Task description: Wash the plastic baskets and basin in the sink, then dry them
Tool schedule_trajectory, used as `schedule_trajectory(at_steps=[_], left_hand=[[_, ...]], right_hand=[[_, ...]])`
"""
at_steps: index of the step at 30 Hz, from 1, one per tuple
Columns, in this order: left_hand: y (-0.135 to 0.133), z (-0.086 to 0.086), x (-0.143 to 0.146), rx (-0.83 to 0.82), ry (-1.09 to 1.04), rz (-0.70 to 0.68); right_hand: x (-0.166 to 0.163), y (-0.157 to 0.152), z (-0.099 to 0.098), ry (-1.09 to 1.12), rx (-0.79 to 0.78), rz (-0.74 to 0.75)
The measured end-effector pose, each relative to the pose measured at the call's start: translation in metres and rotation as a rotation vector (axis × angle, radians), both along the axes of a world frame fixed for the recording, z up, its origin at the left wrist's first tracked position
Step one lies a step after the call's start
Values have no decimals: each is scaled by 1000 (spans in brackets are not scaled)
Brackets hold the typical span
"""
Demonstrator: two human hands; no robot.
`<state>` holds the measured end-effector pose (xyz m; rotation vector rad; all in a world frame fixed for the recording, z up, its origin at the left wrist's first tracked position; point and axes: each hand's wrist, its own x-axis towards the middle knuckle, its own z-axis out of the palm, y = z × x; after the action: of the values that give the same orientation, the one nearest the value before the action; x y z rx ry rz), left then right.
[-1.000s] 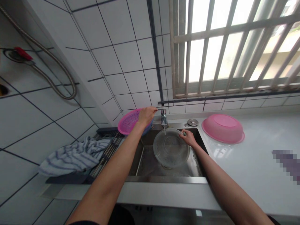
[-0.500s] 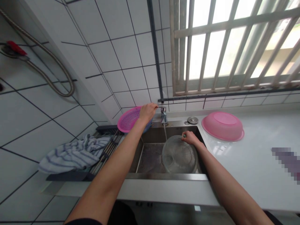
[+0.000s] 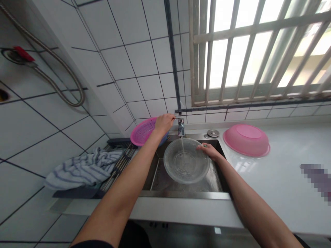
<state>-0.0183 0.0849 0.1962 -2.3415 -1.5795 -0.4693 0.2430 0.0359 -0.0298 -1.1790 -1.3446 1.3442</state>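
My left hand point(image 3: 164, 124) is closed on the lever of the chrome faucet point(image 3: 181, 128) at the back of the sink. Water runs from the spout into a clear perforated colander point(image 3: 186, 174). My right hand point(image 3: 209, 151) grips the colander by its right rim, with fingers curled over the edge. The colander hangs over the metal sink point(image 3: 159, 186), its open side facing up under the stream. Whether its base touches the sink floor I cannot tell.
A pink basket point(image 3: 139, 132) sits behind my left forearm, partly over something blue. A striped cloth point(image 3: 85, 168) lies on the rack point(image 3: 121, 167) at left. An upturned pink basin point(image 3: 247, 139) and a metal drain strainer point(image 3: 213, 133) are right of the faucet.
The colander has moved left and toward the faucet and levelled out, so the water now falls inside it. My left hand stays on the lever.
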Motion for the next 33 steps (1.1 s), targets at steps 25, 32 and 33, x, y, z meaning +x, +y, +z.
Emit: schedule_trajectory(at_steps=[25, 32, 33], left_hand=[[0, -2, 1, -5, -6, 19], [1, -2, 2, 9, 7, 40], [1, -1, 2, 10, 7, 40]], right_hand=[[17, 4, 12, -469, 445, 143], [-8, -8, 22, -238, 550, 194], [-11, -8, 22, -219, 552, 187]])
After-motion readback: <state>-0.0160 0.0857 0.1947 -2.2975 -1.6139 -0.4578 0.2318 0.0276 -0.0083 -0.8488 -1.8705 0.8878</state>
